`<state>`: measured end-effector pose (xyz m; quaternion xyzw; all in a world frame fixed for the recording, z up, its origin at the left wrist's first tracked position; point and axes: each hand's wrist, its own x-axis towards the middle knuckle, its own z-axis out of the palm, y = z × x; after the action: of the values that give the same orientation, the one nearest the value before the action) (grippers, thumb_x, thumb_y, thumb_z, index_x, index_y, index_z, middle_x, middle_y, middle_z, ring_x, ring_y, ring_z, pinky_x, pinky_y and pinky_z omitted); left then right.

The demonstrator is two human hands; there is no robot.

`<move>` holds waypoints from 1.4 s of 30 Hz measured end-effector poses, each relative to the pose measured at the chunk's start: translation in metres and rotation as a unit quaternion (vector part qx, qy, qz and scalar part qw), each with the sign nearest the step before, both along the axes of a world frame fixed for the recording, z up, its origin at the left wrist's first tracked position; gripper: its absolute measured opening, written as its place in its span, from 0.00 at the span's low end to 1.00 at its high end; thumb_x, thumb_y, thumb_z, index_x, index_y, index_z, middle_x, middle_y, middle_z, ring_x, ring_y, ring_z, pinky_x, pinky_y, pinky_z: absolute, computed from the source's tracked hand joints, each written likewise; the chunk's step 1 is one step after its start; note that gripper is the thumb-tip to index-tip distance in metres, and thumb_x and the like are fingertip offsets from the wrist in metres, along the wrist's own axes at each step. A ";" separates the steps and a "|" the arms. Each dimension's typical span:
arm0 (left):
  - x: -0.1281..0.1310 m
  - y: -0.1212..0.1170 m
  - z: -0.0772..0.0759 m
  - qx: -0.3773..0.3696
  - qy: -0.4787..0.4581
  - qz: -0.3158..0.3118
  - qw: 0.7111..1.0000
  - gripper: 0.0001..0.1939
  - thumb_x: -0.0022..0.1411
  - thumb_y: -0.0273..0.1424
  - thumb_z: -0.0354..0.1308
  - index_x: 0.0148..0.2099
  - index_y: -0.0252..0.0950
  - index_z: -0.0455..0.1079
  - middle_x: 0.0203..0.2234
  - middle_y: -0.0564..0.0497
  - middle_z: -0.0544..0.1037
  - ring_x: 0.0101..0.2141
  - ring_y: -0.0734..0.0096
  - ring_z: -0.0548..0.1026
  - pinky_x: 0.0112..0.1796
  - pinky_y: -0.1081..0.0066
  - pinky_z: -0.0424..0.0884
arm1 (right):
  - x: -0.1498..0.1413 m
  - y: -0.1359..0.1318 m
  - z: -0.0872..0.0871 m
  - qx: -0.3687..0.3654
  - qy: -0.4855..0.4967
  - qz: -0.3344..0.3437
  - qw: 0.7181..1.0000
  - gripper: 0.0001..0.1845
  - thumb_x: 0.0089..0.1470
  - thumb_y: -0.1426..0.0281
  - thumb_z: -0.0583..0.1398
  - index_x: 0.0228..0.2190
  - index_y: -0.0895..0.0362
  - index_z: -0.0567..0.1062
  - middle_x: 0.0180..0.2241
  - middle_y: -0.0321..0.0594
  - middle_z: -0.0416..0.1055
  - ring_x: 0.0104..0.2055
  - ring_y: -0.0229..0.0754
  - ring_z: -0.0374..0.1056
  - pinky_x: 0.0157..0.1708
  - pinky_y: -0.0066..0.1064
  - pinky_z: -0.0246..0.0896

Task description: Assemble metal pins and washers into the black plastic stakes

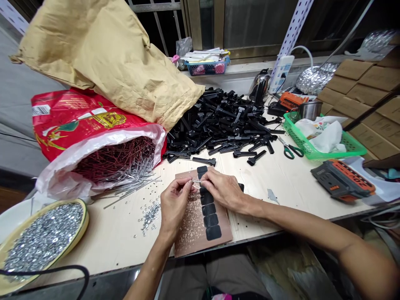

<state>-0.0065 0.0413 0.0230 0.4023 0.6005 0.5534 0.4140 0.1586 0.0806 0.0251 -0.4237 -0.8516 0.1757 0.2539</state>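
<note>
Below a window [250, 25], a pale surface [275, 187], crowded along the back and both ends. At the back, black parts [218, 121] in a loose heap, with a few strewn forward. On the left, a paper sack [125, 62] slumped across a red sack [90, 112]; out of the red sack's open mouth, silvery loose rods [125, 191] onto the wood. Nearer, a bowl [85, 218] full of silvery bits [43, 237], and similar scattered bits [150, 216] beside a brown board [225, 233]. On the right, scissors [292, 151] next to a green basket [356, 151], a black-and-orange device [343, 180], and stacked cartons [362, 89] behind.

At the front edge, the board, with a column of black pads [213, 233] along it. Just above the board, a thin rod [196, 181], level and crosswise. Grips one end in the left hand [174, 202], thumb pinched to forefinger, remaining fingers curled. Closes the right hand [223, 189] around the other end, fingertips bent inward, close to the left ones.
</note>
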 end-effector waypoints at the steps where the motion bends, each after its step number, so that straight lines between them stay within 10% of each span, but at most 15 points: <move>1: 0.000 0.000 0.000 -0.007 -0.009 -0.006 1.000 0.17 0.50 0.38 0.66 0.40 0.33 0.74 0.29 0.51 0.78 0.29 0.73 0.76 0.36 0.72 0.71 | 0.002 0.001 0.000 -0.033 0.022 0.009 0.999 0.09 0.64 0.67 0.51 0.37 0.55 0.69 0.35 0.35 0.70 0.33 0.34 0.65 0.31 0.26 0.53; 7: 0.000 0.006 0.006 -0.062 -0.085 -0.021 0.994 0.17 0.46 0.37 0.69 0.36 0.31 0.74 0.24 0.53 0.77 0.24 0.77 0.74 0.31 0.78 0.70 | 0.009 0.004 -0.001 -0.043 0.053 0.013 0.998 0.09 0.63 0.64 0.54 0.37 0.54 0.71 0.38 0.34 0.70 0.37 0.34 0.66 0.32 0.26 0.52; 15: 0.002 0.007 0.008 -0.123 -0.184 -0.024 0.975 0.24 0.32 0.36 0.75 0.31 0.28 0.73 0.19 0.53 0.75 0.21 0.78 0.73 0.29 0.78 0.72 | 0.008 -0.002 -0.009 0.265 -0.080 -0.004 0.961 0.11 0.63 0.73 0.53 0.30 0.55 0.72 0.27 0.35 0.69 0.34 0.38 0.62 0.30 0.33 0.44; 25: 0.004 0.004 0.005 -0.090 -0.129 -0.018 0.987 0.21 0.39 0.36 0.73 0.33 0.29 0.73 0.20 0.54 0.75 0.22 0.78 0.73 0.28 0.78 0.71 | 0.009 -0.002 -0.011 0.058 -0.021 0.000 0.998 0.12 0.65 0.63 0.50 0.36 0.54 0.71 0.34 0.33 0.73 0.32 0.34 0.66 0.29 0.27 0.49; 42: 0.000 0.007 0.004 -0.113 -0.117 -0.009 0.987 0.21 0.35 0.38 0.73 0.30 0.31 0.73 0.21 0.50 0.76 0.22 0.74 0.74 0.28 0.73 0.72 | 0.000 0.002 -0.011 0.034 -0.043 0.019 0.998 0.10 0.64 0.66 0.51 0.37 0.55 0.71 0.38 0.37 0.69 0.34 0.36 0.66 0.29 0.26 0.56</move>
<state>-0.0064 0.0483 0.0269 0.2911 0.6030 0.5215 0.5289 0.1585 0.0830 0.0136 -0.4061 -0.8750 0.1327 0.2278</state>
